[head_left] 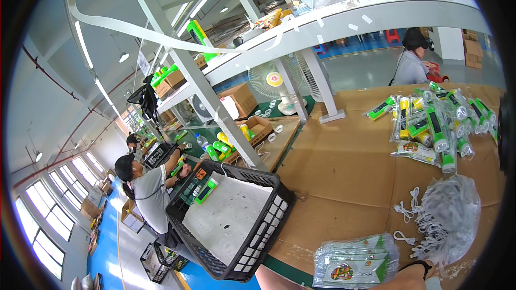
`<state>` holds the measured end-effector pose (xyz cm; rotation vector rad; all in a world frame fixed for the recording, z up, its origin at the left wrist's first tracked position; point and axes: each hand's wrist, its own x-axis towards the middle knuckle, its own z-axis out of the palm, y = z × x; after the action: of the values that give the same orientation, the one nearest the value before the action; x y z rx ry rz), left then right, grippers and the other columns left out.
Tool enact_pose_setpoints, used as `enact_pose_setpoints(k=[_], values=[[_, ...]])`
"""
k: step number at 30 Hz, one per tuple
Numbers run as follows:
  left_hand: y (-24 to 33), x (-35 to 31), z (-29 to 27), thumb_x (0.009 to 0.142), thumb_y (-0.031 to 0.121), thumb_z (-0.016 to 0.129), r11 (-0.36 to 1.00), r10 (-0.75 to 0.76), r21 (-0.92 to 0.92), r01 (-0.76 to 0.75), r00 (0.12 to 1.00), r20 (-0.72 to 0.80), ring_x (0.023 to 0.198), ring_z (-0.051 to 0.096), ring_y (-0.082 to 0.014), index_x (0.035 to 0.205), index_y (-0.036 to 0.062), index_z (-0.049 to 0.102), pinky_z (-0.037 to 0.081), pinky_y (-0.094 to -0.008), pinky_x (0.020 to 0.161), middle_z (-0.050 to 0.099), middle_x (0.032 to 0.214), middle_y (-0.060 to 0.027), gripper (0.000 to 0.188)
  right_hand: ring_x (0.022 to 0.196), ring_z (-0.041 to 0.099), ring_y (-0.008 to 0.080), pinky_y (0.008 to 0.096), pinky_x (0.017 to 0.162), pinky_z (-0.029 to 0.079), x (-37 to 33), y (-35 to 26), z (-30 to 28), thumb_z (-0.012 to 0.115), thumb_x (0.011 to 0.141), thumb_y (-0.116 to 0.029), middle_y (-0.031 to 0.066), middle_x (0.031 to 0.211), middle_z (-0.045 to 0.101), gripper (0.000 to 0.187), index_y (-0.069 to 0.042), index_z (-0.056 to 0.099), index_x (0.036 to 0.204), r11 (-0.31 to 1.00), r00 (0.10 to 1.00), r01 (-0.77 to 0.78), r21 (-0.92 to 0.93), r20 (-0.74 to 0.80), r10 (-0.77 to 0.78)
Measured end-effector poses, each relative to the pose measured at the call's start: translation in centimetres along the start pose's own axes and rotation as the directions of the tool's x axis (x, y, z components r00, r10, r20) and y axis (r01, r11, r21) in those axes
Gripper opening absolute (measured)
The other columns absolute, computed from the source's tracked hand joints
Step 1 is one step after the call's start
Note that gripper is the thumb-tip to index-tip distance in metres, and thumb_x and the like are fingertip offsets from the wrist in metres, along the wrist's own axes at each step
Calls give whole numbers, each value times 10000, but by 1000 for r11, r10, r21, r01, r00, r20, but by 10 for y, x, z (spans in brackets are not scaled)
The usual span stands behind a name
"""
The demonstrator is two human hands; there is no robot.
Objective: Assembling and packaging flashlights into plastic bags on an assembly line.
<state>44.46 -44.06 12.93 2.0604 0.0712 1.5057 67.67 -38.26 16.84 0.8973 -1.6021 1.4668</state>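
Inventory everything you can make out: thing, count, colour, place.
Plastic crate: one, black, lower centre
Loose flashlight: one, green and white, inside crate
Bagged flashlights: many, green or yellow, upper right
Unbagged flashlights: several, green or yellow, beyond crate
Cables: many, white, right
Printed pouches: one stack, green and white, bottom
Cardboard sheeting: count unclear, brown, bench
Shelf: one, whitish, overhead
Electric fans: several, nearest white, upper centre
Cartons: several, brown, background
Co-workers: at least three, two grey-topped, background
Right arm: one, bare, dark wristband, bottom
Left arm, probably: one, bare, bottom

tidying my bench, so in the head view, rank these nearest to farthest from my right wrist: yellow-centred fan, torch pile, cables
1. Cables: lower right
2. Torch pile: right, farther back
3. Yellow-centred fan: back, well to the left
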Motion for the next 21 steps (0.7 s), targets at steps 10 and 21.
enact_pose_setpoints(k=[10,21], values=[[5,90,-131,816,14,665,405,-689,832,380,725,5,1132,592,-320,1276,9,529,480,-388,916,575,1273,-183,479,1346,360,451,464,1051,360,-3,-10,-12,662,859,-106,305,1466,331,777,37,225,1486,919,970,-240,-314,-111,215],[-155,-36,-415,832,205,615,-531,-835,845,64,125,-535,1020,638,-345,1232,74,556,532,-458,832,652,1090,-190,424,1069,585,376,424,888,458,-19,39,-18,551,947,-193,234,1194,582,571,-50,340,1457,403,538,-680,-613,-42,842]])
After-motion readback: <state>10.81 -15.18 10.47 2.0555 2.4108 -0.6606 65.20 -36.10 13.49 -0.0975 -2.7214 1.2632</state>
